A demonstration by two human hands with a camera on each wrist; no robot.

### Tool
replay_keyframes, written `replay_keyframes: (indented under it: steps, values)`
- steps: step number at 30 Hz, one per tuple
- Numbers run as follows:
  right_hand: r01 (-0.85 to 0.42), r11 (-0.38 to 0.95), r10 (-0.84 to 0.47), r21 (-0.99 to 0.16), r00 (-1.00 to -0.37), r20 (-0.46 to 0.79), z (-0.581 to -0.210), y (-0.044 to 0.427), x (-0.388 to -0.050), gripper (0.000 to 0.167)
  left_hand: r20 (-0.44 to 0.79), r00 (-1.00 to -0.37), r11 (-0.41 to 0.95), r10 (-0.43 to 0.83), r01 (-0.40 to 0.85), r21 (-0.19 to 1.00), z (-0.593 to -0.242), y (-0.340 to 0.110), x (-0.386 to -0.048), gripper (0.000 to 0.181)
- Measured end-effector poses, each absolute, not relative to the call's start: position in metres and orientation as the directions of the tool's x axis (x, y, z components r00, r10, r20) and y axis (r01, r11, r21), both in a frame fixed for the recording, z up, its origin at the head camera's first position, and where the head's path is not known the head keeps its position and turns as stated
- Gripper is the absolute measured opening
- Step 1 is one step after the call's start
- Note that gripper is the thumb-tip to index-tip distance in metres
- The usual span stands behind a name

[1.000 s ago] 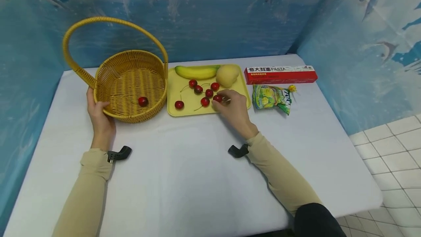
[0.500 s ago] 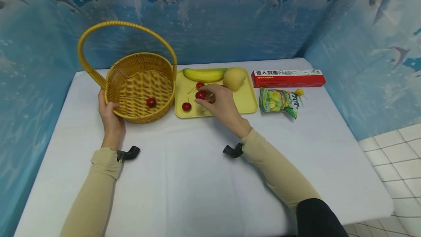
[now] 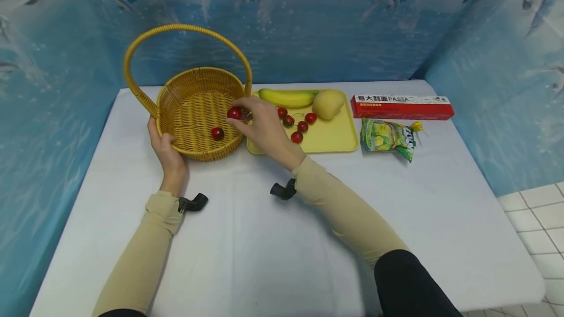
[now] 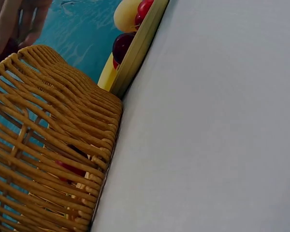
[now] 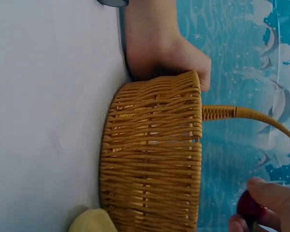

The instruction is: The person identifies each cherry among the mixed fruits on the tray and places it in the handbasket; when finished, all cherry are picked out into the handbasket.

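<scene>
My right hand (image 3: 266, 128) pinches a dark red cherry (image 3: 234, 113) between thumb and fingers, above the right rim of the yellow wicker basket (image 3: 189, 89). The right wrist view shows this held cherry (image 5: 250, 207) apart from the basket wall (image 5: 154, 154). With thumb over the rim, my left hand (image 3: 169, 158) grips the basket's left side. One cherry (image 3: 217, 133) lies on the basket floor. Several more cherries (image 3: 297, 137) are on the yellow tray (image 3: 330, 138), whose left part my right hand partly covers.
A banana (image 3: 286, 98) and a pale yellow lemon-like fruit (image 3: 328, 103) lie along the tray's back. To its right are a red pasta box (image 3: 401, 110) and a green snack bag (image 3: 385, 137). The basket's tall handle (image 3: 189, 27) arches above it. Behind hangs a blue dolphin cloth (image 3: 282, 57).
My right hand has carried the cherry left from the tray to the basket's rim. My left hand keeps its grip on the basket. The whole head view has shifted.
</scene>
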State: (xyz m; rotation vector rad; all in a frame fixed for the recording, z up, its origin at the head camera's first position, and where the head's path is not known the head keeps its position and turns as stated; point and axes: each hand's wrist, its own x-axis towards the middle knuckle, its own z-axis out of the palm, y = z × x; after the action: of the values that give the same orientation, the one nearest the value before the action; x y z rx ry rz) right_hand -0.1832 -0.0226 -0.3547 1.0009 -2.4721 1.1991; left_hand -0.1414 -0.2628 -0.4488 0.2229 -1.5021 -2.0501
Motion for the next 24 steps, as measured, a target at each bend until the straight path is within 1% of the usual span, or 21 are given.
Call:
replay_keyframes:
  steps: [4,7,9,12,15,17,20,24]
  values:
    - [-0.649,0.456,-0.457,-0.609,-0.758,0.465,-0.352,-0.038,-0.192,0.040,0.210,-0.815,-0.173,-0.540,0.352,0.920,-0.450,-0.264,-0.141,0.081]
    - [-0.630,0.482,-0.449,-0.609,-0.774,0.447,-0.356,-0.038,-0.196,0.040,0.211,-0.817,-0.160,-0.537,0.344,0.925,-0.450,-0.264,-0.141,0.080]
    - [-0.624,0.484,-0.439,-0.614,-0.780,0.446,-0.363,-0.032,-0.195,0.038,0.208,-0.819,-0.152,-0.535,0.336,0.930,-0.450,-0.264,-0.140,0.080]
    - [-0.630,0.456,-0.404,-0.629,-0.776,0.484,-0.376,-0.016,-0.195,0.031,0.192,-0.821,-0.157,-0.538,0.322,0.934,-0.450,-0.263,-0.140,0.079]
    - [-0.628,0.426,-0.342,-0.651,-0.778,0.527,-0.388,0.004,-0.196,0.028,0.190,-0.823,-0.162,-0.535,0.321,0.933,-0.449,-0.261,-0.140,0.078]
    - [-0.613,0.429,-0.290,-0.663,-0.789,0.542,-0.395,0.017,-0.197,0.028,0.188,-0.827,-0.167,-0.530,0.319,0.933,-0.449,-0.260,-0.140,0.078]
    - [-0.578,0.452,-0.218,-0.680,-0.810,0.544,-0.404,0.033,-0.199,0.026,0.188,-0.830,-0.171,-0.525,0.320,0.932,-0.450,-0.260,-0.140,0.078]
    - [-0.543,0.532,-0.178,-0.649,-0.822,0.542,-0.417,0.043,-0.204,0.024,0.185,-0.822,-0.170,-0.538,0.321,0.932,-0.451,-0.263,-0.139,0.078]
